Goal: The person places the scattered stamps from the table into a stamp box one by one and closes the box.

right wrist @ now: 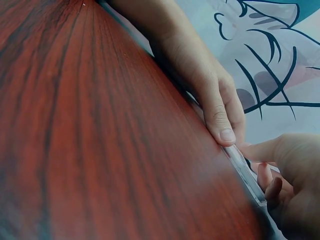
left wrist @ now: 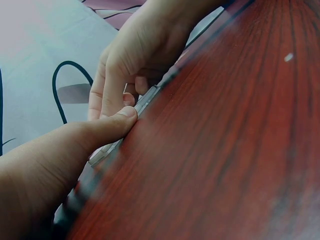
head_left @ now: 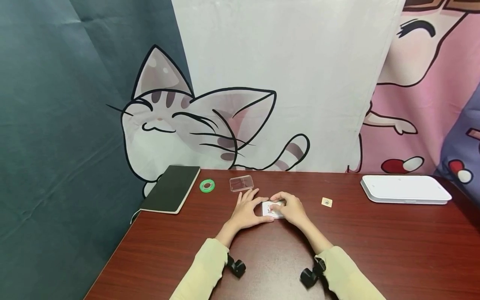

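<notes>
On the table lies a flat, clear plastic case (right wrist: 245, 177) with a white printed card (head_left: 268, 208) in it. My left hand (head_left: 245, 211) holds the case at its left side, thumb on the near edge and index finger at the far edge, the other fingers spread on the table. From the right, my right hand (head_left: 292, 209) reaches over the card with curled fingers, thumb on its face and index finger by the far edge. The right part of the card is hidden under that hand. Behind them lies a clear plastic lid (head_left: 241, 183).
A green tape roll (head_left: 207, 186) and a dark notebook (head_left: 170, 189) lie to the left. Right of the hands is a small cream square (head_left: 327, 202) with a dark mark. A white flat box (head_left: 406, 188) sits at the back right. Printed curtains hang behind the table (head_left: 375, 250).
</notes>
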`<state>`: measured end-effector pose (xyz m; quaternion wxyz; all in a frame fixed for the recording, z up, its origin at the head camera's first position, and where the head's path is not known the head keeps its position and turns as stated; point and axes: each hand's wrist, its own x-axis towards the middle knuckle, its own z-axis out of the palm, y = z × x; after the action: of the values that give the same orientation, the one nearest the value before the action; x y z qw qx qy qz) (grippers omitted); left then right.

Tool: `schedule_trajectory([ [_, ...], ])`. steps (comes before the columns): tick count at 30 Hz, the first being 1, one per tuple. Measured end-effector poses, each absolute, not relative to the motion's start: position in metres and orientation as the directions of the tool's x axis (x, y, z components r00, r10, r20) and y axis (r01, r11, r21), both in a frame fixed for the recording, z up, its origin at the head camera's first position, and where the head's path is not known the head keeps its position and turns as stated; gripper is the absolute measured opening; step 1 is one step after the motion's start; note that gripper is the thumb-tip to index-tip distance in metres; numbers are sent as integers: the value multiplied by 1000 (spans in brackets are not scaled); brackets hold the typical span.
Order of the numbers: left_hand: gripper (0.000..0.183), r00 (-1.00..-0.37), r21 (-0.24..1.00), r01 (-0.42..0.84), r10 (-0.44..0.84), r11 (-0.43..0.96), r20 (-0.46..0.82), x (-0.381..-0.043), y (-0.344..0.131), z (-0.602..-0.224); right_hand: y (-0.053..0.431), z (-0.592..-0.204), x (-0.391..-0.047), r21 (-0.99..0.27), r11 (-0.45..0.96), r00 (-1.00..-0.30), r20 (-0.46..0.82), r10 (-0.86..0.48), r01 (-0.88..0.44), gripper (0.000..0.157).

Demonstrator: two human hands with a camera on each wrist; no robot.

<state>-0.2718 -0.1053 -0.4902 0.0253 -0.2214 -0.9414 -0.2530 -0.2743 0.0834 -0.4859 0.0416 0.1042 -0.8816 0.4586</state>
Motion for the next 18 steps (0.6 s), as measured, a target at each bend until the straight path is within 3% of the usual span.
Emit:
schedule_trajectory([
  [10, 66, -902, 471, 425, 403, 773, 154, -273, -105, -491, 89, -474, -273, -854, 461, -970, 199, -138, -241, 15],
  [18, 68, -903, 475, 425, 400, 770, 158, -271, -105, -490, 122, -455, -280, -883, 420, -978, 189, -92, -210, 24],
])
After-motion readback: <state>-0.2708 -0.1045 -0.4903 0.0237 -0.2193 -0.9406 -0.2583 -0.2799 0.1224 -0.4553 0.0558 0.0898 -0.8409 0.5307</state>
